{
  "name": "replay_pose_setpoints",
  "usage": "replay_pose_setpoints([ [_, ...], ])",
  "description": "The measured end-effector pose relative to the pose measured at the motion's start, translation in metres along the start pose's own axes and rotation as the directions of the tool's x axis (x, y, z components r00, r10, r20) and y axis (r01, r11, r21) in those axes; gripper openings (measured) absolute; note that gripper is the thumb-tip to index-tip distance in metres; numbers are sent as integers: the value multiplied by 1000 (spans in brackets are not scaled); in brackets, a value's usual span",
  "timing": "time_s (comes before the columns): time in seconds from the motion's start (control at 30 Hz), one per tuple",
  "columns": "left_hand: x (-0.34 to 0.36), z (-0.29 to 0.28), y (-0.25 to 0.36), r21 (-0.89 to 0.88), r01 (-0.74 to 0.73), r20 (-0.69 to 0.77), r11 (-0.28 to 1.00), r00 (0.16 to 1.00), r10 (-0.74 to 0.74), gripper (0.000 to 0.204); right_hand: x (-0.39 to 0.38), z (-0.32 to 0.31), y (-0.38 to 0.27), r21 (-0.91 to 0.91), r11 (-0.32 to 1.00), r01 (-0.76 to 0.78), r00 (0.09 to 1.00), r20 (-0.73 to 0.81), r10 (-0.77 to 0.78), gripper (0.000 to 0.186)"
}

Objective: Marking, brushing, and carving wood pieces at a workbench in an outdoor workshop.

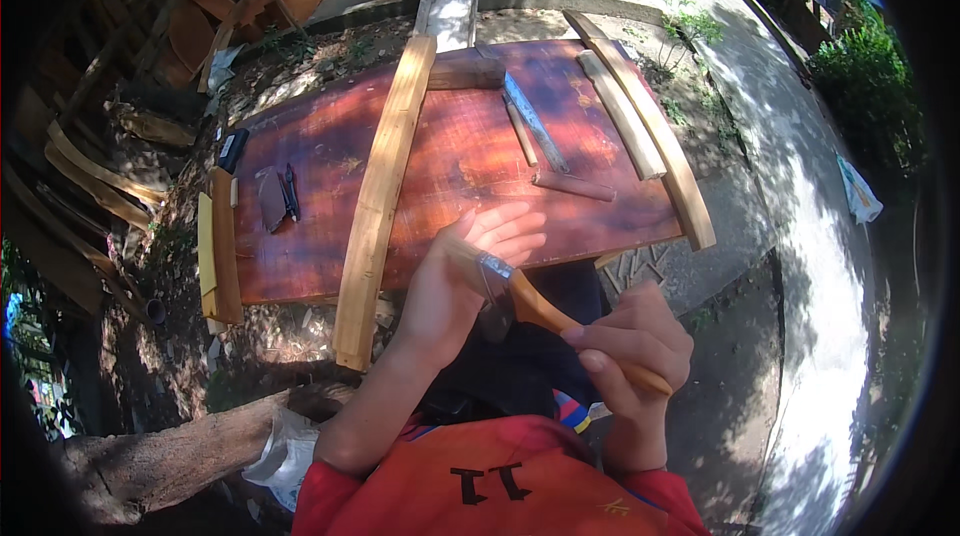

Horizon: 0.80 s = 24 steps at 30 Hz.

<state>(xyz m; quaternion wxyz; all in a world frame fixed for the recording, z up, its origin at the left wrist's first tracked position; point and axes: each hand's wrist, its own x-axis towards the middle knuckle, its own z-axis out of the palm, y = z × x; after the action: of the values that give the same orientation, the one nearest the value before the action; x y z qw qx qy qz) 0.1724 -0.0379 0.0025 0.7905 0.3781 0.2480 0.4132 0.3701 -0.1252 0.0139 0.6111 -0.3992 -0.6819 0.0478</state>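
Note:
My right hand (635,346) is closed round the curved wooden handle of a hand tool (545,306), whose metal band and dark head (495,291) are raised near my body, below the table's front edge. My left hand (485,246) is open, palm up with fingers stretched out, just beside the tool's upper end, which lies against or very near the palm; I cannot tell if they touch. Beyond my hands, on the reddish wooden tabletop (300,126), lie a short round stick (572,186), a long metal blade (535,121) and a thin stick (520,131).
Long planks (385,201), (670,166) cross both sides of the table, beside a dark block (465,74) and small black tools (288,194). Cut boards (190,26) stand back left. A log (170,451) and white bag (280,456) are lower left. A paved path (820,336) runs right.

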Motion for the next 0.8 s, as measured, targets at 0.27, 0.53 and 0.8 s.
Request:
replay_pose_setpoints([
  [0.27, 11, 17, -8, -100, 23, -159, 995, 987, -38, 62, -14, -17, -8, -32, 999, -33, 998, -51, 32, 14],
  [0.53, 6, 21, 29, 640, -53, -172, 766, 963, 210, 59, -28, -23, 53, -334, 889, -314, 937, -258, 235, 10],
  [0.8, 24, -57, 37, 870, 229, 119, -437, 762, 636, 74, -5, 0, 78, -403, 846, -349, 936, -105, 336, 38],
])
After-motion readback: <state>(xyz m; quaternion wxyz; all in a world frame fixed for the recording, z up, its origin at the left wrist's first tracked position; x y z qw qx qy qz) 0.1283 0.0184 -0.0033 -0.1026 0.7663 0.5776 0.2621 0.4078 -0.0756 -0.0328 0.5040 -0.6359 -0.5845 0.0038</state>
